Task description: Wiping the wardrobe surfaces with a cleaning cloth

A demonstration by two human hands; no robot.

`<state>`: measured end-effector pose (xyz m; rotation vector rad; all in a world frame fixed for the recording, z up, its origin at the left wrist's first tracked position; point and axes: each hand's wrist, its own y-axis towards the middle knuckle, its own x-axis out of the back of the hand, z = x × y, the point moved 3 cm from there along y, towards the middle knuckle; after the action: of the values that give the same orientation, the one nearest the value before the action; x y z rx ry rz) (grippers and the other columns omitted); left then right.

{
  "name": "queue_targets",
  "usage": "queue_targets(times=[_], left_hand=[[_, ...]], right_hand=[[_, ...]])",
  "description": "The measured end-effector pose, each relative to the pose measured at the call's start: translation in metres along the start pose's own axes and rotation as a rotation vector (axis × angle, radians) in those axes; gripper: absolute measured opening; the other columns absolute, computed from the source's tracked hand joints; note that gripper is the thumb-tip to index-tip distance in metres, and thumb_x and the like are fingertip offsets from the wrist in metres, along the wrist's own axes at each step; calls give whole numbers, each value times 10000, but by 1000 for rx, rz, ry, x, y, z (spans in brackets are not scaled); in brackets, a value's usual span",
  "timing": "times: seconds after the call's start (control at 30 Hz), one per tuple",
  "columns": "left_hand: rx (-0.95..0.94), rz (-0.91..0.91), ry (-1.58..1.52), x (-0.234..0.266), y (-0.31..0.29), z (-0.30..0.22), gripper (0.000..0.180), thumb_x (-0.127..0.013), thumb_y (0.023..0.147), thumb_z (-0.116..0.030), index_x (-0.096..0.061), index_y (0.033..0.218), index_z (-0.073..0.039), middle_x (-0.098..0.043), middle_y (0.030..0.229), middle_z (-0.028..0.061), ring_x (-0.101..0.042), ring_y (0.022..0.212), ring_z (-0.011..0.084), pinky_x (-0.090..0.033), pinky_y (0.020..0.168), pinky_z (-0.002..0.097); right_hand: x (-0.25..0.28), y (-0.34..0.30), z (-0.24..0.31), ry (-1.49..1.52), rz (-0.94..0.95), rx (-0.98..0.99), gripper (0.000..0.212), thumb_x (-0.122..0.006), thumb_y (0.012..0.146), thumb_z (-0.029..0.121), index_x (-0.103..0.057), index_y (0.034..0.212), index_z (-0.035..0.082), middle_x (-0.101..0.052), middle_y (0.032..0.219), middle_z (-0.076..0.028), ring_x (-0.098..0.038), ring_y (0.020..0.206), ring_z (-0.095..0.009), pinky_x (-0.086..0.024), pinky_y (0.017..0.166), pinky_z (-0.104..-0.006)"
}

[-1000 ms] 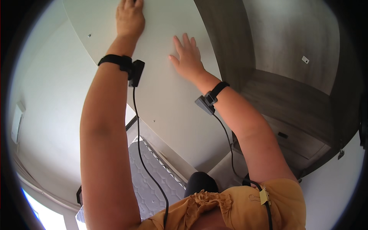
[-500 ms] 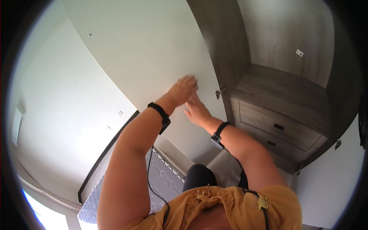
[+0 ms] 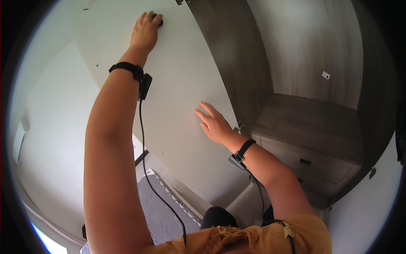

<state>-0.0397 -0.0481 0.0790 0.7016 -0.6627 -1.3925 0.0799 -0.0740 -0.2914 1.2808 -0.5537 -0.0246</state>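
Observation:
A tall pale cabinet door (image 3: 177,84) stands swung out to the left of a dark wood-grain wardrobe (image 3: 237,55). High on that door, my left hand (image 3: 144,31) presses with its fingers curled over a small black object (image 3: 157,20); most of it is hidden, so its kind does not show. Lower and to the right, my right hand (image 3: 216,125) is open, its fingers spread against or just in front of the door, near a metal hinge (image 3: 240,126). Nothing shows in that hand.
Inside the wardrobe are a shelf (image 3: 308,118) and drawers with a dark handle (image 3: 305,161). A second pale door (image 3: 359,207) hangs at the right. Below lies a grey quilted mattress (image 3: 158,211). A black cable (image 3: 146,169) runs from my left wrist.
My left hand has moved up and to the left across the door, away from my right hand, with the black object. My right hand stays in nearly the same place.

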Motion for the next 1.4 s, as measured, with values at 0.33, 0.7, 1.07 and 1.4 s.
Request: queue_targets(times=[0.33, 0.7, 1.07, 1.4], left_hand=[[-20, -112, -33, -70, 26, -104, 341, -502, 865, -65, -643, 1167, -141, -585, 1271, 121, -497, 1246, 342, -411, 1058, 429], [-262, 328, -358, -69, -122, -243, 258, -533, 849, -99, -663, 1072, -102, -566, 1229, 96, -443, 1293, 306, -385, 1091, 411], [-575, 918, -546, 43, -408, -287, 246, -556, 876, -145, -678, 1077, -72, -532, 1297, 119, -415, 1312, 324, -323, 1143, 431], [-204, 301, -239, 151, -286, -51, 483, -500, 835, 17, -592, 1290, -117, -497, 1389, 92, -445, 1321, 289, -314, 1166, 433]], right_hand=[[17, 79, -78, -175, -228, -302, 648, -542, 966, 278, -261, 1519, 92, -209, 1567, -243, -185, 1439, -462, -216, 1155, -554], [-24, -64, -56, 59, -60, -511, 584, -541, 935, 128, -332, 1473, 36, -307, 1536, -225, -312, 1418, -357, -305, 1145, -397], [8, -159, 35, 174, 155, -492, 308, -548, 922, 96, -592, 1219, 26, -545, 1312, -163, -536, 1196, -341, -446, 1009, -388], [-3, -136, 87, 294, 160, -485, 277, -521, 934, 66, -616, 1192, 31, -610, 1209, -145, -572, 1145, -313, -467, 982, -378]])
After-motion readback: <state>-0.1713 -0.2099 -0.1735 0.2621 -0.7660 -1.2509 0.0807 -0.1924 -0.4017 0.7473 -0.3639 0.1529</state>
